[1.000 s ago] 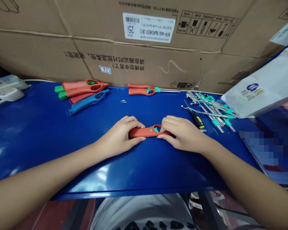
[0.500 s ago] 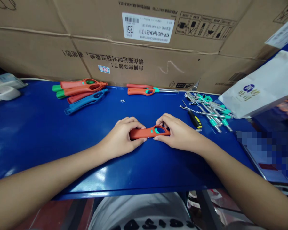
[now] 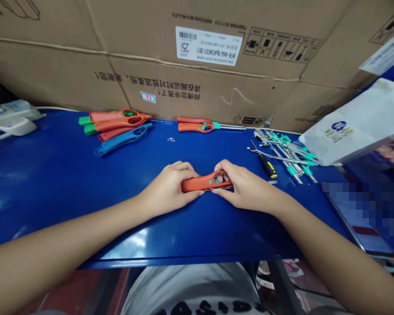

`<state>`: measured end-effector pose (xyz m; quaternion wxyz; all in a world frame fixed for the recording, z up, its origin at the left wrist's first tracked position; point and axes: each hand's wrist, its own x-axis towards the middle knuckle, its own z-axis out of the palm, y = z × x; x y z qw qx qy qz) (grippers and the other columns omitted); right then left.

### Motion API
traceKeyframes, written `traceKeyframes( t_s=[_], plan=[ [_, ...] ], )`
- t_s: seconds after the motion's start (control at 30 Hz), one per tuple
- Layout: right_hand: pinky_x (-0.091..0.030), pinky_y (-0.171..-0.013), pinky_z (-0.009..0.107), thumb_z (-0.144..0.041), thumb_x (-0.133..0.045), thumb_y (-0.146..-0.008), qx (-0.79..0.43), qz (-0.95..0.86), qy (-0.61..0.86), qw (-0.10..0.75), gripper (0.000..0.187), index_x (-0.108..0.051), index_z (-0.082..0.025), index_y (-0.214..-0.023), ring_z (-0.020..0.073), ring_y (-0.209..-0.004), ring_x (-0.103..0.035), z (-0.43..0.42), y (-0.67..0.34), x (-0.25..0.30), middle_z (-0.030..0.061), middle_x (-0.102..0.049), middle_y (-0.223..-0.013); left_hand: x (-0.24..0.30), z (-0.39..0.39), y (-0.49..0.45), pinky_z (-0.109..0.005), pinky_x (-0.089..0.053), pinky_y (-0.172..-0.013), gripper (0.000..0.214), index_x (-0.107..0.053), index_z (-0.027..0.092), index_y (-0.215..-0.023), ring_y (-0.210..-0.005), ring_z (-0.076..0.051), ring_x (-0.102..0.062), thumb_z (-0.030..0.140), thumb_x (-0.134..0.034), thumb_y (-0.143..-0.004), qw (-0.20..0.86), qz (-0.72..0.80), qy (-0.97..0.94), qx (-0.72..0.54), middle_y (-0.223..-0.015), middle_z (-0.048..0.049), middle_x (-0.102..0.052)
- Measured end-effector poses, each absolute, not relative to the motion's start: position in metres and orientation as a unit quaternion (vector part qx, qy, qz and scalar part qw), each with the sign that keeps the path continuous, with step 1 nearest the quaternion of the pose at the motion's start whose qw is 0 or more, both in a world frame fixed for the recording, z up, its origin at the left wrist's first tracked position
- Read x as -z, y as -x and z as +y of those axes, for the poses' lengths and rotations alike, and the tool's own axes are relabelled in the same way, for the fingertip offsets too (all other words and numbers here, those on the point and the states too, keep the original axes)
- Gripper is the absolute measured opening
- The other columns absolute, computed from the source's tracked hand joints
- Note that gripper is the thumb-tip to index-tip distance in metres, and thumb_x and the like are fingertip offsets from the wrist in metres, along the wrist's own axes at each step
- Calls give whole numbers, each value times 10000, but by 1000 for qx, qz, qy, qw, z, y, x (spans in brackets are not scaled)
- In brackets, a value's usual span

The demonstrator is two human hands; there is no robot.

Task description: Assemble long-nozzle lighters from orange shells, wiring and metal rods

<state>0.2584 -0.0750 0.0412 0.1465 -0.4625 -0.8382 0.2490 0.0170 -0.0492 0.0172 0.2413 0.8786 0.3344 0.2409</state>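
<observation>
An orange long-neck lighter (image 3: 199, 183) lies between my two hands, just above the blue table. My left hand (image 3: 169, 186) is closed around its handle end. On the other side my right hand (image 3: 246, 186) grips the end with the trigger opening, fingertips reaching into that opening. A bit of teal shows at the trigger, and a thin gap runs along the casing's lower edge near my right thumb. My right palm hides the far end of the lighter; a metal tip (image 3: 272, 182) pokes out beyond that hand.
Orange, green and blue handle shells (image 3: 118, 124) lie at back left. Two orange lighters (image 3: 197, 124) rest by the cardboard box (image 3: 151, 26). Metal rods with teal parts (image 3: 292, 157), a screwdriver (image 3: 267, 165) and a white paper bag (image 3: 357, 127) are at right. Tiny white pieces (image 3: 171, 140) lie mid-table.
The lighter has tilted in my hands, and my right fingertips now show inside its trigger opening. A gap now shows along its lower edge. The whole view has shifted slightly.
</observation>
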Motion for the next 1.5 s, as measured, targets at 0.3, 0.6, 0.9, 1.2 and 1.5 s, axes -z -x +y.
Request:
traceKeyframes(
  t_s=[0.3, 0.6, 0.9, 1.2, 1.5],
  plan=[
    [-437, -676, 267, -300, -539, -971, -349, -773, 455, 272, 112, -575, -195, -953, 136, -740, -551, -62, -270, -40, 9, -610, -858, -16, -47, -15, -375, -485, -874, 169, -695, 188, -1023, -935, -212, -608, 274, -716, -880, 240, 320, -887, -232, -1014, -54, -677],
    [-445, -637, 303, -421, -611, -895, -300, -690, 568, 332, 223, -590, -200, -879, 158, -677, -561, -37, -297, -34, 33, -649, -816, -20, -47, -10, -361, -511, -827, 358, -657, 197, -1156, -903, -214, -629, 339, -732, -836, 247, 362, -870, -224, -986, -41, -694],
    [-471, -790, 395, -213, -598, -891, -57, -796, 544, 259, 65, -608, -210, -955, 248, -891, -584, -45, -295, -32, 98, -625, -984, -26, -54, -10, -390, -483, -954, 289, -604, 218, -1223, -1085, -228, -608, 286, -602, -942, 217, 328, -898, -195, -1194, -59, -663],
    [-465, -790, 293, -201, -597, -957, -269, -867, 400, 128, 61, -636, -237, -987, 167, -918, -618, -77, -273, -51, 20, -670, -1013, -20, -58, -18, -358, -487, -919, 174, -661, 221, -1143, -1059, -213, -597, 253, -557, -1007, 228, 281, -911, -196, -1164, -57, -664],
    [-405, -640, 276, -164, -621, -919, -258, -854, 433, 129, 68, -590, -225, -916, 132, -691, -540, -78, -266, -45, -8, -614, -830, -15, -60, -20, -352, -502, -913, 174, -718, 230, -1091, -1051, -202, -604, 219, -570, -1000, 230, 286, -903, -223, -1189, -62, -639]
  ],
)
